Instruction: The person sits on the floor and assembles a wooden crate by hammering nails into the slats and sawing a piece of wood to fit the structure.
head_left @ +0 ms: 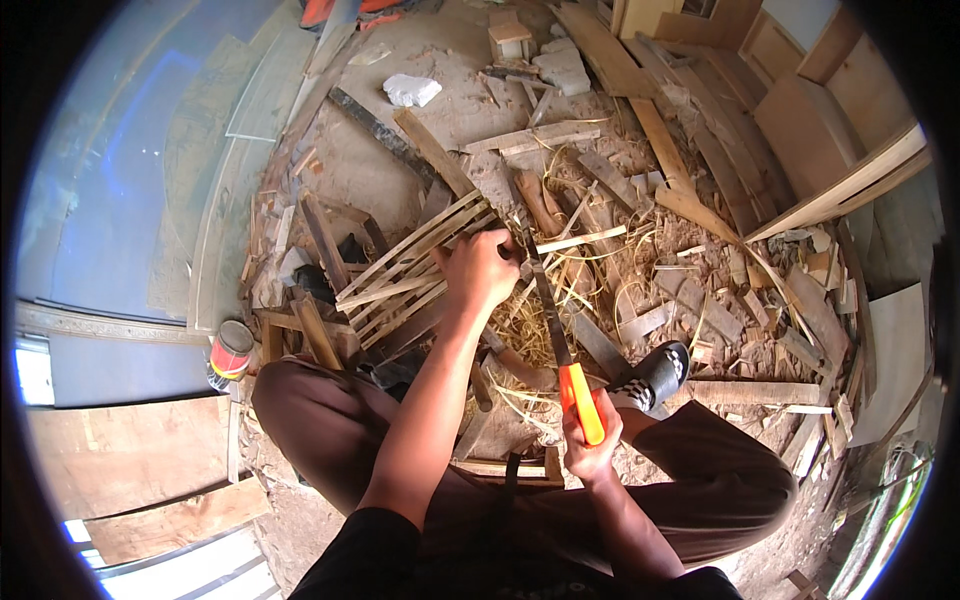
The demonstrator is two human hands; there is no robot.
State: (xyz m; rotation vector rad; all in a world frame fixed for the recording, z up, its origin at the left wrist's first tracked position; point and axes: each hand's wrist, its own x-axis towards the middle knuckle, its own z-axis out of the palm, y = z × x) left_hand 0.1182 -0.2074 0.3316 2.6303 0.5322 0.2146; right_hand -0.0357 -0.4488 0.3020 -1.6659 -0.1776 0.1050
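Here, the person's left hand (pixel 478 270) has its fingers curled tight around the far right end of a flat bundle of thin pale wooden slats (pixel 415 270). The bundle lies on the messy floor, just past the knees. The right hand (pixel 588 440) grips the orange handle of a long saw (pixel 556 330), fingers wrapped around it. The blade points far, touching the slats near the left hand. A red and white can (pixel 230 352) stands to the left.

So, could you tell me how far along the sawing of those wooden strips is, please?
Done: offcuts and shavings litter the ground. In hand: the left hand steadies the strip bundle, the right hand holds the saw by its orange handle, blade at the bundle's end. Left: the bundle looks mostly uncut.
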